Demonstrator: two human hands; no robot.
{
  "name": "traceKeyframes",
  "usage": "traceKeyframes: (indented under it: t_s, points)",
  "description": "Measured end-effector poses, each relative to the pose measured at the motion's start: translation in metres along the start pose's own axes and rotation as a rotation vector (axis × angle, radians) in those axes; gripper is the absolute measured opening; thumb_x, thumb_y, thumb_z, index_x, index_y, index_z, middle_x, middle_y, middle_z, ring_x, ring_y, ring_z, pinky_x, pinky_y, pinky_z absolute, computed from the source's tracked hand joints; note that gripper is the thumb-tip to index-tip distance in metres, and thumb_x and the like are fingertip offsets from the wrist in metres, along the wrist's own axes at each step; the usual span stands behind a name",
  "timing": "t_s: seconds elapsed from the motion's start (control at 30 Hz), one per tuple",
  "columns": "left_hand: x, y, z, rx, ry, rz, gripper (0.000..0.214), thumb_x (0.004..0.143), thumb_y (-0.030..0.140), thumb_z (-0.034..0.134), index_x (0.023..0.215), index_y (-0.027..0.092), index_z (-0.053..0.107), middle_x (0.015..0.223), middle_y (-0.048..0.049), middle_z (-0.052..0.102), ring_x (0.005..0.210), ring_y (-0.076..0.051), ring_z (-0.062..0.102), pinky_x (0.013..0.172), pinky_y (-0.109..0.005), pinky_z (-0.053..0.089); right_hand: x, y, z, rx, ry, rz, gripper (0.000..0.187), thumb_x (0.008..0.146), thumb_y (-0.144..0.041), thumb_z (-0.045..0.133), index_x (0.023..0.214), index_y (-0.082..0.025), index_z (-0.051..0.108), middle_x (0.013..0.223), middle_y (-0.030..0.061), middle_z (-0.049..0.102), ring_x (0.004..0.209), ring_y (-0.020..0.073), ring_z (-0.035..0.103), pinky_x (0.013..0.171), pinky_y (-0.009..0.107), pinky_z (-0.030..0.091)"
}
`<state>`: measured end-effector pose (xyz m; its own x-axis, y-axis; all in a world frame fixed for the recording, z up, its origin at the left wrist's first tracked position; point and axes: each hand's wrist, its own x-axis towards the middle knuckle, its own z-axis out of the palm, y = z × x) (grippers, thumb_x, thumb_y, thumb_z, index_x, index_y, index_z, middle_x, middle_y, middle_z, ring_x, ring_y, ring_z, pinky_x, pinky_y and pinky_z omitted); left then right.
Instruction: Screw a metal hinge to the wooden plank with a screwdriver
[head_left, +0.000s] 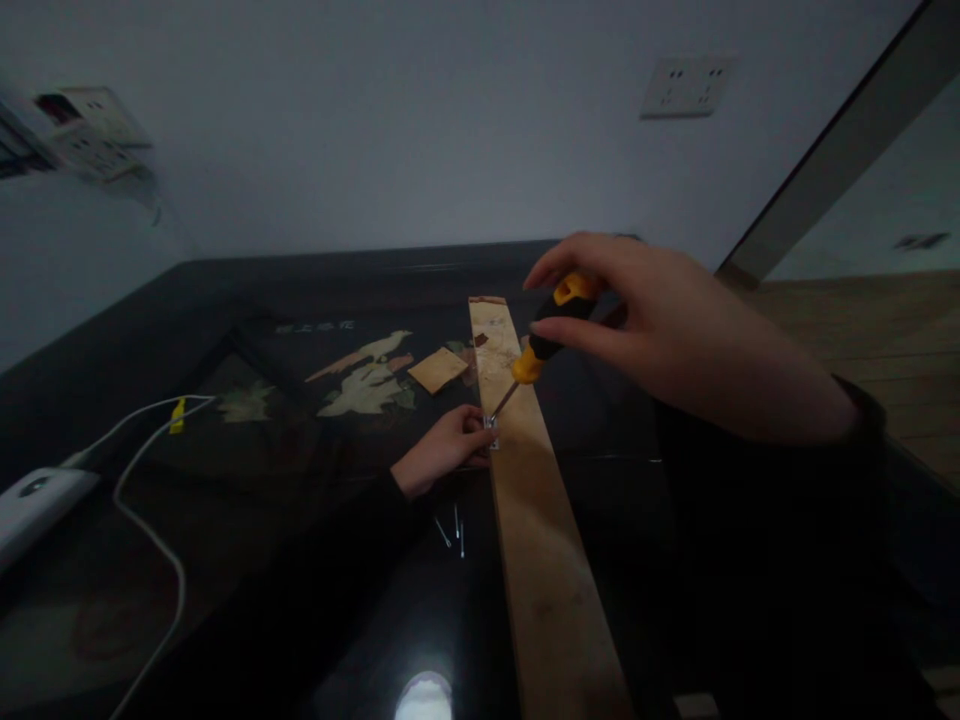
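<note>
- Right hand (pixel 675 330): fingers clamped on screwdriver (pixel 551 330) handle, top grip for turning; shaft slants down-left to plank (pixel 536 500).
- Left hand (pixel 442 450): fingers pinched on small metal bracket (pixel 491 425) at the tip, steadying it on the plank edge.
- Loose screws (pixel 454 528) lie just below the left fingers on the tabletop (pixel 300 560).

The long wooden plank (pixel 540 500) runs near to far across the dark bench (pixel 300 300), splitting it. Left of it, loose screws (pixel 454 525) lie just beside its edge, a small wooden square (pixel 438 369) sits farther off, and a white cable (pixel 150 500) loops at far left. Right of the plank, the bench lies bare.
</note>
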<state>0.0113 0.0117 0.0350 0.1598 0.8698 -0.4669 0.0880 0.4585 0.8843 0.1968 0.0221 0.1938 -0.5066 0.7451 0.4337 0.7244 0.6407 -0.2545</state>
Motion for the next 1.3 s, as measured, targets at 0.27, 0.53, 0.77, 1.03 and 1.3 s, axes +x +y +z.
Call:
traceKeyframes:
  t_s: [0.27,0.53,0.77,1.03,1.3]
  points:
    - [0.007,-0.004,-0.008,0.083,-0.069,0.008,0.016,0.083,0.016,0.061,0.097,0.013,0.053,0.08,-0.0029,0.064,0.061,-0.01,0.064,0.064,-0.026,0.055,0.006,0.0,0.005,-0.062,-0.016,0.024,0.016,0.085,-0.025,0.055,0.094,-0.019,0.067,0.094,0.005,0.068,0.083,0.0186,0.06,0.072,0.031,0.042]
    - [0.006,-0.004,-0.006,0.106,-0.014,0.03,0.025,0.082,0.015,0.063,0.101,0.014,0.048,0.073,0.0007,0.061,0.055,-0.01,0.062,0.06,-0.025,0.054,0.006,0.0,0.005,-0.06,-0.022,0.037,0.017,0.085,-0.026,0.056,0.095,-0.02,0.068,0.097,0.005,0.068,0.085,0.0191,0.06,0.071,0.031,0.041]
    - [0.004,-0.002,-0.007,0.083,-0.03,0.022,0.031,0.082,0.017,0.064,0.107,0.014,0.045,0.075,-0.0009,0.063,0.055,-0.01,0.063,0.062,-0.026,0.054,0.005,-0.001,0.005,-0.044,-0.023,0.04,0.017,0.086,-0.026,0.055,0.095,-0.021,0.068,0.098,0.0048,0.068,0.086,0.0189,0.06,0.073,0.031,0.042]
    - [-0.007,0.009,-0.015,-0.017,-0.182,-0.039,0.028,0.085,0.007,0.046,0.112,0.014,0.046,0.089,-0.0071,0.068,0.068,-0.011,0.068,0.073,-0.026,0.055,0.005,-0.001,0.005,-0.038,-0.017,0.045,0.016,0.086,-0.027,0.055,0.095,-0.021,0.067,0.098,0.0045,0.068,0.087,0.0192,0.06,0.072,0.03,0.042]
    - [0.002,-0.002,-0.015,0.012,-0.162,0.013,0.038,0.081,0.014,0.06,0.116,0.013,0.044,0.09,-0.0091,0.067,0.066,-0.012,0.068,0.069,-0.026,0.055,0.005,-0.001,0.005,-0.048,-0.016,0.044,0.017,0.086,-0.027,0.055,0.096,-0.021,0.068,0.099,0.0049,0.069,0.087,0.0196,0.06,0.073,0.032,0.043]
